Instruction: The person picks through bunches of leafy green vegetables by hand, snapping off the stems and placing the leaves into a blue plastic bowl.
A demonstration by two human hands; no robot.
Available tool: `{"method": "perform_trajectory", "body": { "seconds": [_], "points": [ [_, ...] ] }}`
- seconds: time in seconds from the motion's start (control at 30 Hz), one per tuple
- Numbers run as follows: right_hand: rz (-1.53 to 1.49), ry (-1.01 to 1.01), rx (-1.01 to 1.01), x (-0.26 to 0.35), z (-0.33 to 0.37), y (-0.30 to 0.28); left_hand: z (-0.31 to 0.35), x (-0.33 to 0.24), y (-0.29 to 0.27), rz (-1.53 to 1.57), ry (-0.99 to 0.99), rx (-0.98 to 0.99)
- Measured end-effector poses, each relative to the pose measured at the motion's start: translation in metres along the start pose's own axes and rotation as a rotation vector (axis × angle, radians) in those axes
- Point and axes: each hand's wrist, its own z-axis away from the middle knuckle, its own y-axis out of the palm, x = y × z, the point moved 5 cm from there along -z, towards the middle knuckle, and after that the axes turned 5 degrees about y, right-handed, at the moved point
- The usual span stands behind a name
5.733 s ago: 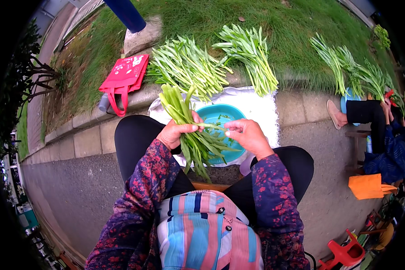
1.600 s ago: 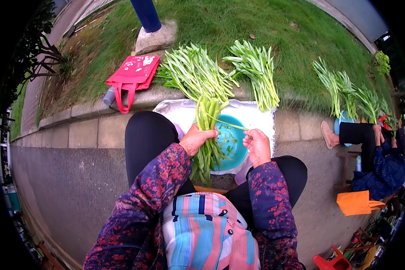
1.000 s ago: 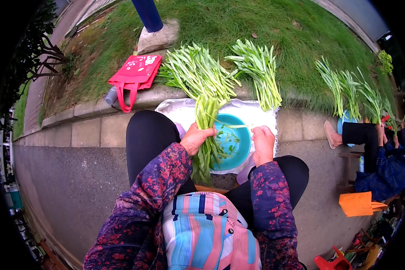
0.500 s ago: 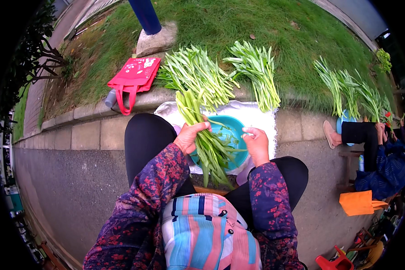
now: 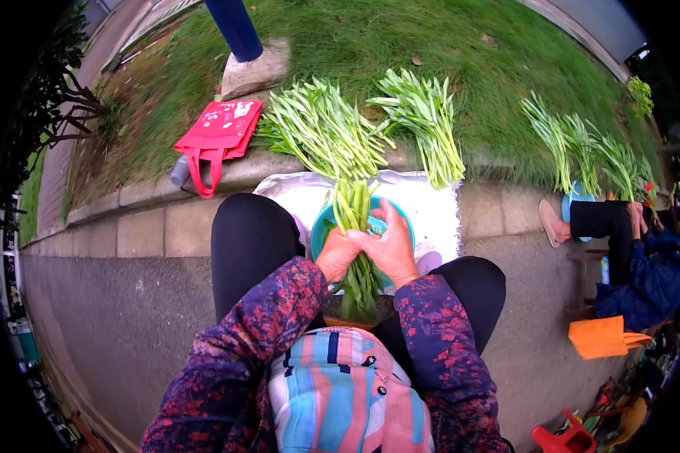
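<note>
Between my hands stands a bunch of long-stemmed leafy greens, like water spinach, pale cut stems pointing away and leaves hanging toward my lap. My left hand is closed around its middle. Against the right side of the bunch, my right hand presses its thumb beside the left thumb, its fingers bent and partly hidden behind the stems. Below them a turquoise basin rests on a white cloth, with some green leaves inside. The hands and bunch cover much of the basin.
Two piles of the same greens, a left pile and a right pile, lie along the curb. A red bag lies left. At right sits another person near more greens, an orange bag and a red stool.
The bunch has swung from slanting to nearly upright in the view and centred over the basin. My right hand has moved left from beside the basin onto the bunch, meeting my left hand.
</note>
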Motion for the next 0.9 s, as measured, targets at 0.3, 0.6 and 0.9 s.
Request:
{"method": "perform_trajectory", "body": {
  "seconds": [0.3,0.6,0.9],
  "points": [
    [-0.177,0.027,-0.022,0.001,0.0,0.015,0.015,-0.006,0.027,-0.082,0.042,0.062],
    [-0.678,0.217,0.208,-0.017,-0.003,0.012,0.016,-0.011,0.019,-0.016,-0.083,0.172],
    [-0.861,0.355,0.25,-0.015,0.003,0.011,0.015,-0.002,0.018,-0.128,-0.003,0.196]
  ]
}}
